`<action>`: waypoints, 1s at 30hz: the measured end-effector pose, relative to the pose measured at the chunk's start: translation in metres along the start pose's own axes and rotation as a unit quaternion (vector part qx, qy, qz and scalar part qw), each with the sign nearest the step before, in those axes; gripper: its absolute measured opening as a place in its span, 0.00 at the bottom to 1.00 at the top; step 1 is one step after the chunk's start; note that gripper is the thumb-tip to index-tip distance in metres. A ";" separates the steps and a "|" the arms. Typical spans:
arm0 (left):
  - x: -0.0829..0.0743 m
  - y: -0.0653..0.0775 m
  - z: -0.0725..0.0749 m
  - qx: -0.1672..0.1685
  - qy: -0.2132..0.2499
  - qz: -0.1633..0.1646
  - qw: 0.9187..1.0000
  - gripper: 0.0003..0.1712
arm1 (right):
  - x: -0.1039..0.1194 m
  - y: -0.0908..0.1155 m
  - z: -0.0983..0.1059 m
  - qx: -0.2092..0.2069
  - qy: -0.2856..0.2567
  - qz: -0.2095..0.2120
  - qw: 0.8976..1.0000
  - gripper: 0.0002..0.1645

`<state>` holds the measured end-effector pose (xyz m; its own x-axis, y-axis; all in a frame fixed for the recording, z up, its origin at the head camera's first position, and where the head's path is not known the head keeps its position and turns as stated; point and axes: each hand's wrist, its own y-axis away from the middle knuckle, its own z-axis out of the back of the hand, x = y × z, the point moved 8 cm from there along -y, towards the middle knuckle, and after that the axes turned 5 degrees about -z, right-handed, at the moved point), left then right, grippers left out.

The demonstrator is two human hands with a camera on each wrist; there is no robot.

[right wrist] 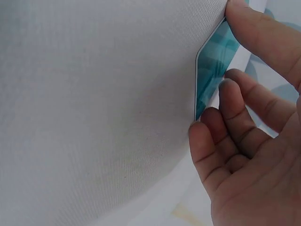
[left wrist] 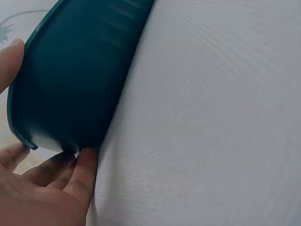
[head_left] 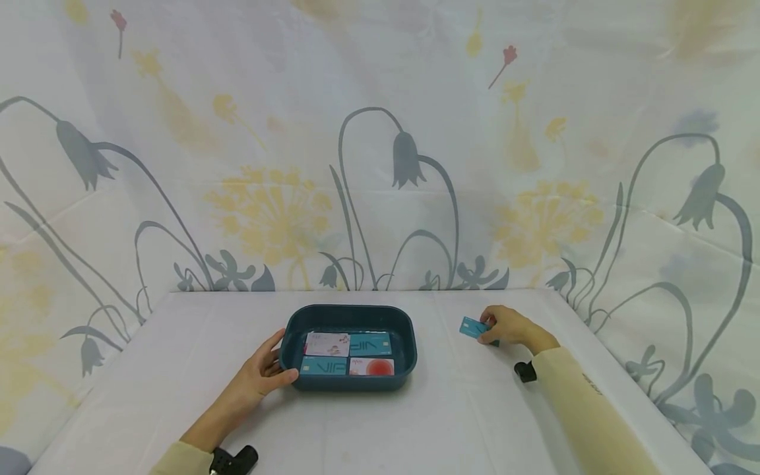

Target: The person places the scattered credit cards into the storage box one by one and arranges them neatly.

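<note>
A dark teal plastic box point(head_left: 356, 384) stands on the white table, with several cards lying flat in it. Two are teal cards point(head_left: 323, 365), one is a pale patterned card point(head_left: 326, 344), and one is a white card with a red circle point(head_left: 372, 367). My left hand point(head_left: 260, 371) holds the box's left end, thumb at the near corner and fingers along the end wall point(left wrist: 70, 94). To the right of the box, my right hand point(head_left: 509, 326) pinches a teal bank card point(head_left: 472, 327) by its edges, at the table surface.
White cloth covers the table point(head_left: 368, 435). Behind it and at both sides hangs a flower-printed curtain point(head_left: 380, 218). A black wrist device point(head_left: 234, 460) is worn on the left arm and another point(head_left: 525, 371) on the right.
</note>
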<state>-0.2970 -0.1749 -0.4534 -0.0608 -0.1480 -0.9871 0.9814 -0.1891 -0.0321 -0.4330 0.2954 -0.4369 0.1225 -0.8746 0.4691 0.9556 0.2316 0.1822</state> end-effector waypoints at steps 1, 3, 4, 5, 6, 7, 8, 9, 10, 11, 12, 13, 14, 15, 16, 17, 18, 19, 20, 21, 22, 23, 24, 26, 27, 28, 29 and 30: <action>0.000 0.000 0.000 0.000 0.001 0.000 1.000 0.49 | -0.001 0.000 -0.001 0.002 -0.001 -0.002 1.000 0.27; 0.000 0.000 -0.001 -0.001 0.002 0.000 1.000 0.48 | -0.002 -0.001 -0.001 0.000 -0.005 -0.013 1.000 0.26; 0.000 0.000 -0.001 -0.002 0.002 0.000 1.000 0.48 | -0.002 -0.001 -0.002 0.000 -0.004 -0.011 1.000 0.27; 0.001 0.000 -0.001 -0.002 0.002 0.000 1.000 0.48 | -0.003 -0.001 -0.002 -0.001 -0.003 -0.012 1.000 0.27; 0.001 0.000 -0.001 -0.003 0.004 0.001 1.000 0.48 | -0.003 -0.002 -0.001 -0.003 -0.001 -0.012 1.000 0.27; 0.001 0.000 -0.001 -0.003 0.005 0.001 1.000 0.48 | -0.003 -0.001 -0.001 -0.004 0.000 -0.013 1.000 0.28; 0.001 0.000 -0.001 -0.003 0.006 0.000 1.000 0.48 | -0.003 -0.001 -0.002 -0.005 -0.001 -0.017 1.000 0.28; 0.001 0.000 -0.001 -0.003 0.007 0.000 1.000 0.48 | -0.003 -0.001 -0.001 -0.006 -0.001 -0.016 1.000 0.29; 0.001 0.000 -0.001 -0.002 0.008 0.000 1.000 0.48 | -0.003 0.000 -0.001 -0.007 -0.003 -0.014 1.000 0.29; 0.001 0.000 -0.001 -0.002 0.009 0.000 1.000 0.48 | -0.004 0.000 -0.001 -0.009 -0.008 -0.019 1.000 0.29; 0.001 0.000 -0.001 -0.002 0.008 -0.001 1.000 0.48 | -0.003 0.001 -0.001 -0.010 -0.012 -0.018 1.000 0.29; 0.001 0.000 -0.001 -0.001 0.007 -0.001 1.000 0.48 | -0.003 0.001 -0.001 -0.011 -0.017 -0.020 1.000 0.29; 0.000 0.000 -0.001 -0.001 0.008 0.000 1.000 0.48 | -0.003 0.002 -0.001 -0.012 -0.020 -0.019 1.000 0.30; 0.000 0.000 -0.001 0.000 0.009 0.001 1.000 0.49 | -0.003 0.002 0.000 -0.015 -0.024 -0.020 0.999 0.30; 0.000 0.000 -0.001 0.000 0.009 0.001 1.000 0.49 | -0.003 0.003 -0.001 -0.017 -0.024 -0.020 0.999 0.29; 0.000 0.000 -0.001 0.001 0.009 0.002 1.000 0.49 | -0.003 0.003 -0.001 -0.019 -0.023 -0.021 0.999 0.29; 0.000 0.000 -0.001 0.001 0.010 0.003 1.000 0.49 | -0.002 0.004 -0.001 -0.021 -0.022 -0.017 0.999 0.29; 0.000 0.000 -0.001 0.002 0.010 0.003 1.000 0.49 | -0.002 0.004 -0.001 -0.022 -0.022 -0.016 0.999 0.29; 0.000 0.000 -0.001 0.002 0.010 0.004 1.000 0.49 | -0.002 0.005 -0.001 -0.024 -0.021 -0.013 0.999 0.29; 0.000 0.000 -0.001 0.002 0.010 0.004 1.000 0.49 | -0.002 0.005 -0.001 -0.026 -0.021 -0.010 0.999 0.29; 0.000 0.000 -0.001 0.003 0.009 0.004 1.000 0.49 | -0.001 0.006 -0.001 -0.026 -0.022 -0.007 0.999 0.29; 0.000 0.001 -0.001 0.002 0.009 0.004 1.000 0.49 | -0.001 0.006 0.000 -0.027 -0.022 -0.003 0.999 0.29; 0.000 0.001 -0.001 0.002 0.008 0.003 1.000 0.49 | -0.001 0.006 0.000 -0.028 -0.022 0.002 0.999 0.29; -0.001 0.001 -0.002 0.003 0.008 0.003 1.000 0.49 | 0.000 0.006 0.000 -0.033 -0.022 0.005 0.999 0.28; -0.001 0.001 -0.002 0.003 0.008 0.003 1.000 0.49 | 0.000 0.006 0.000 -0.035 -0.020 0.011 0.999 0.28; -0.001 0.001 -0.002 0.003 0.009 0.003 1.000 0.49 | 0.000 0.005 0.001 -0.035 -0.020 0.013 0.999 0.28; -0.002 0.001 -0.002 0.003 0.008 0.004 1.000 0.49 | 0.000 0.005 0.001 -0.037 -0.019 0.014 0.999 0.28; -0.002 0.001 -0.002 0.003 0.009 0.004 1.000 0.49 | 0.001 0.005 0.001 -0.037 -0.019 0.013 0.999 0.27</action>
<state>-0.2951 -0.1731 -0.4520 -0.0495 -0.1313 -0.9901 0.9808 -0.1935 -0.0233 -0.4289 0.2963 -0.4347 0.1390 -0.8511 0.5063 0.9697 0.2207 0.1047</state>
